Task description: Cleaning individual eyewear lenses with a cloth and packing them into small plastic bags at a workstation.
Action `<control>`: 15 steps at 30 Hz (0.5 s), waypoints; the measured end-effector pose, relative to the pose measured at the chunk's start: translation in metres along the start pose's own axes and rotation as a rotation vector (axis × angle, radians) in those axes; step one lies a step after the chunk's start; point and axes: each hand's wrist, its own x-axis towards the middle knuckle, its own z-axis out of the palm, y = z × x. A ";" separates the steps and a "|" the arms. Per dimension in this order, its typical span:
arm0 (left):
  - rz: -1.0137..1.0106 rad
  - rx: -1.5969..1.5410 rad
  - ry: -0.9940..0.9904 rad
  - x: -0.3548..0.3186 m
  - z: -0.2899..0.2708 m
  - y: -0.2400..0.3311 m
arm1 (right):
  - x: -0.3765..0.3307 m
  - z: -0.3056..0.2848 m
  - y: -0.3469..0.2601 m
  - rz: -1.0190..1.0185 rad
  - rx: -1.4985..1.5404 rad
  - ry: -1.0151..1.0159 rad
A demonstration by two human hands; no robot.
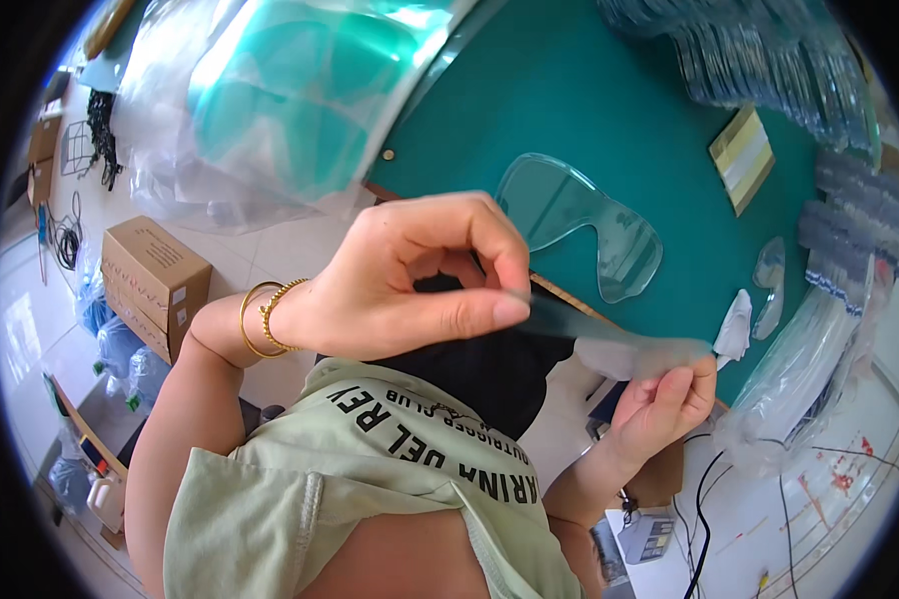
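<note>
A thin, clear plastic lens [609,344] stretches between my two hands, tilted and seen nearly edge-on, so its full outline does not show. My left hand [420,280] pinches its left end between thumb and fingertips. At the other end, my right hand [667,397] grips it with curled fingers. Beyond them, a larger clear goggle lens [624,255] with a nose notch lies flat on the green tabletop [669,150].
Rows of stacked clear lenses [769,60] fill the table's far right. Nearby are a beige block [742,160], a white cloth [734,327] and a small clear piece [769,285]. Plastic bagging [280,110] covers the far left. A cardboard box [157,280] stands on the floor.
</note>
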 end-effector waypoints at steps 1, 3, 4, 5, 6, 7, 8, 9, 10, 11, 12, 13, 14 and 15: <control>0.040 0.134 0.084 0.004 0.001 0.001 | 0.001 0.000 -0.002 0.054 -0.031 0.099; 0.053 0.223 0.144 0.015 0.004 0.001 | 0.009 0.005 -0.003 0.093 -0.157 0.126; 0.029 0.376 0.217 0.020 0.007 0.002 | 0.013 0.007 -0.003 0.127 -0.281 0.140; 0.006 0.528 0.290 0.025 0.009 0.001 | 0.016 0.007 -0.001 0.132 -0.282 0.147; 0.015 0.632 0.347 0.028 0.009 -0.003 | 0.019 0.008 0.000 0.149 -0.338 0.126; 0.009 0.633 0.345 0.031 0.010 -0.005 | 0.022 0.009 0.002 0.166 -0.394 0.105; 0.016 0.688 0.382 0.033 0.011 -0.006 | 0.025 0.011 0.004 0.179 -0.416 0.117; 0.025 0.741 0.416 0.035 0.012 -0.008 | 0.026 0.011 0.005 0.182 -0.417 0.121; 0.022 0.739 0.412 0.035 0.013 -0.009 | 0.027 0.011 0.006 0.191 -0.426 0.107; -0.009 0.726 0.436 0.036 0.015 -0.009 | 0.028 0.011 0.007 0.201 -0.434 0.094; -0.043 0.713 0.461 0.036 0.015 -0.009 | 0.029 0.011 0.007 0.207 -0.415 0.092; -0.049 0.713 0.457 0.037 0.015 -0.010 | 0.030 0.011 0.006 0.213 -0.415 0.096; -0.049 0.710 0.460 0.038 0.015 -0.011 | 0.030 0.011 0.005 0.224 -0.412 0.089; -0.049 0.708 0.464 0.039 0.014 -0.012 | 0.031 0.011 0.006 0.235 -0.408 0.081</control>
